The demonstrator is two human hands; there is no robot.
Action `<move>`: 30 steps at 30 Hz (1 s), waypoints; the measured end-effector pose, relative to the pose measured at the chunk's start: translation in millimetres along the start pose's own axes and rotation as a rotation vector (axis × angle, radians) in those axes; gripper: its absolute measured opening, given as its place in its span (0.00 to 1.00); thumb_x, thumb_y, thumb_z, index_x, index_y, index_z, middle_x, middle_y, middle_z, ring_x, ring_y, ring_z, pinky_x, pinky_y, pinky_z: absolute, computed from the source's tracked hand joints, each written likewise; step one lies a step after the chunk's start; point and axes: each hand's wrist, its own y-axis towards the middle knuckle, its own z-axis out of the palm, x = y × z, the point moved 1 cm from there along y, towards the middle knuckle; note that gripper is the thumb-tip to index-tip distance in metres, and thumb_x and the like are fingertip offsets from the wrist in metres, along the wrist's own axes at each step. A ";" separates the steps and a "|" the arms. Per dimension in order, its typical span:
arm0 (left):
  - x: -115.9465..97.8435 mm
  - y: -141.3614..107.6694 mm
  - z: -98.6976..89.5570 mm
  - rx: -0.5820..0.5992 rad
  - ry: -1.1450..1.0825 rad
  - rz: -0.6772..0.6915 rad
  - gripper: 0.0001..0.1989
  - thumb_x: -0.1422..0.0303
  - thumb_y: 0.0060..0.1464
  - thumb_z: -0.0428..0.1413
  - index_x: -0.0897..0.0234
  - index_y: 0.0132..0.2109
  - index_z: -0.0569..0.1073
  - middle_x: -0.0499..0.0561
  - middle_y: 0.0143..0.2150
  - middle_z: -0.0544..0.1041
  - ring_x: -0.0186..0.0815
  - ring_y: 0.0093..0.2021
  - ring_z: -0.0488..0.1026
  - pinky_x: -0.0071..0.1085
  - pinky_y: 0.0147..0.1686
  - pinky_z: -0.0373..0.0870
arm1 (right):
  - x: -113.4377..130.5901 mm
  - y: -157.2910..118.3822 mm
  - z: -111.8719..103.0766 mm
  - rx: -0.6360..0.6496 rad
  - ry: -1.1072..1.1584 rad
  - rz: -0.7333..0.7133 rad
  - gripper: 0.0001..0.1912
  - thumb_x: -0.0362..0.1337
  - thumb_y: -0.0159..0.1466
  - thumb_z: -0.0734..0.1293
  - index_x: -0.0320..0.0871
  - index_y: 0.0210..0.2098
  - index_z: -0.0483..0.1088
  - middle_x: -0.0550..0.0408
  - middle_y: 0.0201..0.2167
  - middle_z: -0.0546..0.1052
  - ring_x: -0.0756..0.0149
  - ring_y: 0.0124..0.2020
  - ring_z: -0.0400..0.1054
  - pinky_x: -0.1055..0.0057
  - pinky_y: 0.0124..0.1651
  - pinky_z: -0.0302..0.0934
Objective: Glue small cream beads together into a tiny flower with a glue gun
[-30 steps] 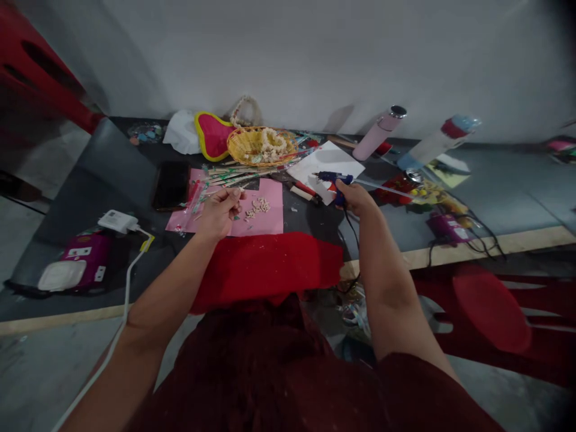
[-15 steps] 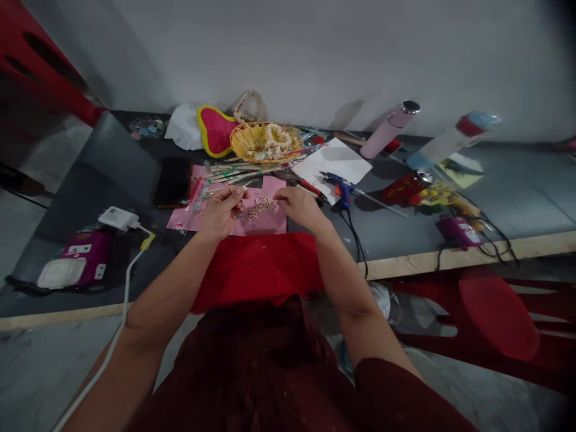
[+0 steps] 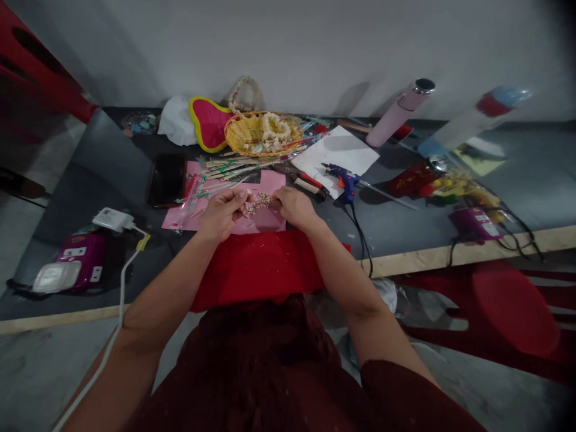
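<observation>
- Your left hand [image 3: 221,213] pinches its fingertips together beside the small beige pieces [image 3: 258,203]; whether they grasp 1, you cannot tell.
- Your right hand [image 3: 293,207] curls at the pieces' other side, its grip unclear.
- The pieces lie between your 2 hands, over pink paper [image 3: 270,223].

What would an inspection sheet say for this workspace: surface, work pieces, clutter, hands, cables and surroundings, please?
Surface: dark table, pink sheet on it.
Work pieces: small pale pieces between the hands.
Clutter: yellow basket, phone, glue gun, red can.
Hands: left hand and right hand at the pieces; grip unclear.
Cables: white cable and black cord cross the front edge.
Surroundings: pale wall behind, red chair at the right.
</observation>
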 end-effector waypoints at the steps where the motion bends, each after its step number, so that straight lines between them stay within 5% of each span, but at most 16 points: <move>1: 0.3 -0.4 0.8 0.014 0.006 -0.002 0.09 0.64 0.43 0.64 0.66 0.30 0.76 0.49 0.28 0.75 0.22 0.21 0.63 0.23 0.24 0.65 | 0.5 -0.2 -0.9 -0.024 0.025 -0.002 0.06 0.29 0.60 0.61 0.42 0.31 0.70 0.51 0.34 0.73 0.64 0.37 0.65 0.70 0.39 0.57; 8: -0.2 -3.7 5.7 0.057 0.074 -0.005 0.10 0.64 0.43 0.64 0.66 0.32 0.78 0.49 0.29 0.76 0.23 0.22 0.64 0.22 0.23 0.64 | 23.3 -5.1 -13.4 -0.318 0.441 -0.165 0.05 0.36 0.64 0.60 0.44 0.32 0.66 0.54 0.31 0.71 0.67 0.37 0.64 0.69 0.42 0.59; 30: 2.1 -3.6 4.5 0.056 0.231 0.014 0.12 0.61 0.43 0.63 0.67 0.32 0.78 0.51 0.28 0.76 0.27 0.24 0.68 0.24 0.25 0.64 | 36.1 -11.8 -13.8 -0.353 0.515 -0.232 0.06 0.38 0.65 0.60 0.46 0.34 0.68 0.53 0.34 0.71 0.66 0.40 0.66 0.67 0.45 0.62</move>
